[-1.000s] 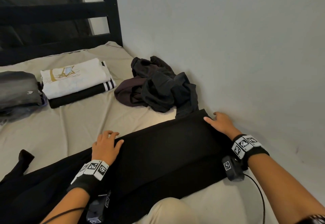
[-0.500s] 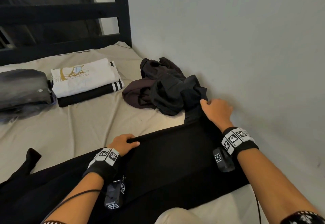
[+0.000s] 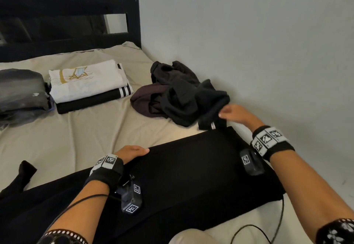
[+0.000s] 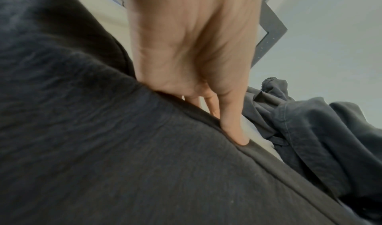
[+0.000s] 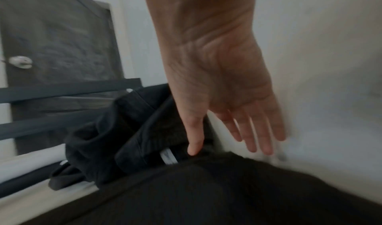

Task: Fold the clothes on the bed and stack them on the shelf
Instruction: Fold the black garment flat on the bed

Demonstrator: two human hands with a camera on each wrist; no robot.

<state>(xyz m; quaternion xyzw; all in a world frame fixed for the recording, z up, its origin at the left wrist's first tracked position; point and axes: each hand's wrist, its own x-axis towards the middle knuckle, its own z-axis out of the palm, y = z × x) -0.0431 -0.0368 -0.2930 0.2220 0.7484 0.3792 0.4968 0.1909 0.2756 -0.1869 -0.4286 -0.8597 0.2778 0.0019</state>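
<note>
Folding the black garment (image 3: 191,171) at bed centre, we pinch its far edge with our left hand (image 3: 132,152); our right hand (image 3: 235,114), fingers now spread, has released the pile (image 3: 182,98) at one o'clock, clearing space.

Black slatted metal bed frame (image 3: 132,10) at bed's far end; pale grey painted wall (image 3: 249,42) meets it at the right corner.

A home bedroom: a bed (image 3: 80,138) under a beige sheet fills the corner by a plain pale wall (image 3: 249,33), with a black slatted bed frame (image 3: 132,10) at its end, and folded clothes (image 3: 86,84) beside a loose dark heap (image 3: 180,98) on the sheet
</note>
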